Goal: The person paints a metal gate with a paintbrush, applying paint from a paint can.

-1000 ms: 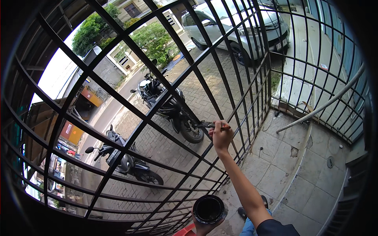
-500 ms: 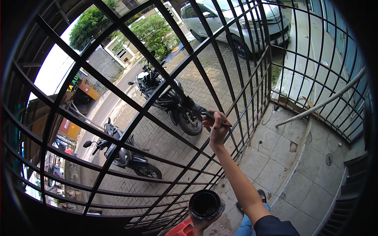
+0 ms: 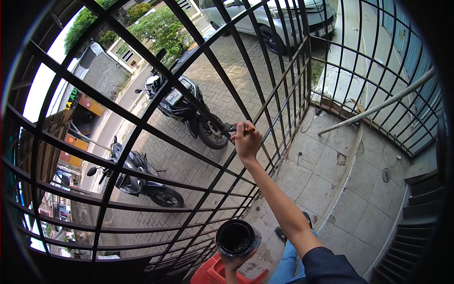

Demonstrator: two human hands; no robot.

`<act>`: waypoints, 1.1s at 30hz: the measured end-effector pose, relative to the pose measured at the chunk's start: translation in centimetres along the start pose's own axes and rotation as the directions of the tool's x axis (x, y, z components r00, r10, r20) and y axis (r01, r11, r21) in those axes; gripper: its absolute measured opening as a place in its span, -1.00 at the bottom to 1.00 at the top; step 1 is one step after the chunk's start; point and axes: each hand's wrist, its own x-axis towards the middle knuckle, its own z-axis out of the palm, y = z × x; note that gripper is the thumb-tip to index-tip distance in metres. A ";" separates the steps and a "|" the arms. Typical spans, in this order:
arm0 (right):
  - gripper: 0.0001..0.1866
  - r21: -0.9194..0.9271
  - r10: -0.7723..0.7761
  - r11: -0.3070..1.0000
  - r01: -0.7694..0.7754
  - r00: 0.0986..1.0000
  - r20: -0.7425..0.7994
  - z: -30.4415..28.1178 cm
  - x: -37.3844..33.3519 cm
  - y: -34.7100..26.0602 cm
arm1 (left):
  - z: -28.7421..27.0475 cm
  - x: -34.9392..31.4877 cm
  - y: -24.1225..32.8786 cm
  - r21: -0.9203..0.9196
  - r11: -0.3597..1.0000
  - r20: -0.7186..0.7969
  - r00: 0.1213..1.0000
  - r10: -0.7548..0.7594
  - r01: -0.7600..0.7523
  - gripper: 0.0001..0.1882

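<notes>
My right hand [image 3: 248,146] reaches forward, closed round a paintbrush [image 3: 249,129] with an orange-brown handle. Its dark brush head lies at a slanting bar of the black metal grille [image 3: 141,124]; exact contact is hard to make out. Low in the picture, my left hand [image 3: 235,261] cups an open paint can [image 3: 257,237] from below and the side. Black paint coats the can's inside and rim, and the can is held upright, apart from the grille.
A red plastic stool [image 3: 208,273] stands below the can. A grey pole [image 3: 373,110] slants over the tiled floor [image 3: 302,182] at right. Beyond the bars are two motorcycles [image 3: 182,106] [image 3: 142,177] and a silver car [image 3: 283,21].
The view has shifted, so the scene sits further left and higher. My right wrist has turned, with the brush still at the slanting bar. My left hand keeps holding the can.
</notes>
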 end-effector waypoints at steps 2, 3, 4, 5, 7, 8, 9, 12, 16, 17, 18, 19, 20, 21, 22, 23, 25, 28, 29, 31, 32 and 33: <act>-0.72 0.182 -0.023 0.983 0.015 0.999 0.044 0.8 0.0 -3.9 | 0.2 0.1 0.5 -0.058 0.998 -0.041 0.999 0.006 -0.008 0.14; -0.74 0.324 -0.002 0.946 -0.022 0.997 0.073 0.7 -0.3 -5.3 | 0.3 0.1 0.4 -0.111 0.993 -0.081 0.997 0.018 -0.027 0.15; -0.74 0.437 -0.018 0.899 -0.017 0.997 0.076 0.5 -0.4 -6.1 | 0.4 -0.1 0.1 -0.118 0.993 -0.091 0.996 0.010 -0.021 0.15; -0.75 0.543 -0.032 0.839 -0.017 0.996 0.081 0.3 -0.6 -6.4 | 0.4 -0.3 -0.5 -0.101 0.995 -0.089 0.996 -0.005 -0.004 0.15; -0.75 0.556 -0.048 0.831 0.005 0.997 0.064 -0.3 -0.9 -5.3 | 0.7 -0.7 -0.8 -0.100 0.995 -0.094 0.995 -0.027 0.018 0.16; -0.74 0.536 -0.013 0.844 -0.030 0.997 0.075 -0.5 -1.0 -3.8 | 0.9 -0.8 -0.9 -0.110 0.993 -0.096 0.994 -0.045 0.034 0.15; -0.73 0.514 0.021 0.856 -0.060 0.996 0.082 -1.0 -0.9 -2.1 | 1.1 -0.8 -1.0 -0.122 0.991 -0.094 0.994 -0.061 0.049 0.14; -0.72 0.401 0.048 0.913 -0.079 0.995 0.087 -2.8 -0.8 3.3 | 1.3 -0.7 -1.2 -0.093 0.994 -0.067 0.996 -0.060 0.054 0.12; -0.72 0.155 0.064 0.985 -0.079 0.993 0.100 -5.4 -0.5 7.8 | 0.9 -1.0 0.6 -0.107 0.993 -0.101 0.993 -0.066 0.055 0.09; -0.71 -0.005 -0.026 1.000 0.027 0.992 0.124 -6.5 -0.1 8.3 | 0.8 -0.9 0.8 -0.110 0.992 -0.087 0.993 -0.079 0.069 0.09; -0.72 -0.063 -0.072 0.995 0.083 0.985 0.156 -7.0 0.2 7.9 | 0.7 -1.2 0.5 -0.137 0.987 -0.100 0.990 -0.103 0.089 0.09; -0.72 -0.118 -0.116 0.983 0.140 0.975 0.190 -7.3 0.4 7.4 | 0.5 -1.5 0.1 -0.148 0.985 -0.104 0.989 -0.109 0.093 0.09; -0.73 -0.198 -0.168 0.955 0.222 0.952 0.255 -7.5 0.7 7.4 | 0.4 -1.8 -0.2 -0.129 0.987 -0.118 0.987 -0.111 0.095 0.09; -0.73 -0.271 -0.217 0.912 0.309 0.922 0.320 -7.6 1.3 7.3 | 0.5 -1.7 -0.4 -0.112 0.989 -0.131 0.986 -0.108 0.093 0.08; -0.75 -0.337 -0.306 0.840 0.425 0.884 0.353 -7.5 1.7 7.3 | 0.7 -1.6 -0.2 -0.176 0.982 -0.176 0.979 -0.101 0.070 0.08; -0.76 -0.418 -0.285 0.795 0.440 0.879 0.382 -7.5 1.9 7.2 | 0.9 -1.5 -0.4 -0.186 0.980 -0.178 0.979 -0.102 0.069 0.08; -0.78 -0.413 -0.323 0.756 0.509 0.837 0.441 -7.0 1.7 8.2 | 1.3 -1.3 -0.7 -0.205 0.978 -0.199 0.976 -0.087 0.045 0.09; -0.80 -0.301 -0.264 0.816 0.493 0.781 0.566 -7.0 0.6 7.9 | 1.7 -1.1 -0.7 -0.219 0.973 -0.184 0.977 -0.111 0.070 0.10; -0.81 -0.289 -0.243 0.836 0.467 0.786 0.568 -6.9 1.0 7.6 | 1.9 -1.1 -0.9 -0.221 0.972 -0.193 0.974 -0.117 0.073 0.10; -0.81 -0.332 -0.245 0.833 0.442 0.834 0.495 -6.9 2.3 7.2 | 2.2 -0.8 -1.4 -0.153 0.985 -0.175 0.979 -0.109 0.082 0.09; -0.82 -0.367 -0.245 0.817 0.445 0.844 0.477 -7.0 2.1 7.3 | 2.3 -0.7 -1.6 -0.079 0.993 -0.157 0.983 -0.095 0.083 0.09; -0.82 -0.338 -0.307 0.788 0.514 0.805 0.508 -7.0 1.7 7.5 | 2.5 -0.3 -1.6 -0.080 0.993 -0.160 0.982 -0.099 0.087 0.09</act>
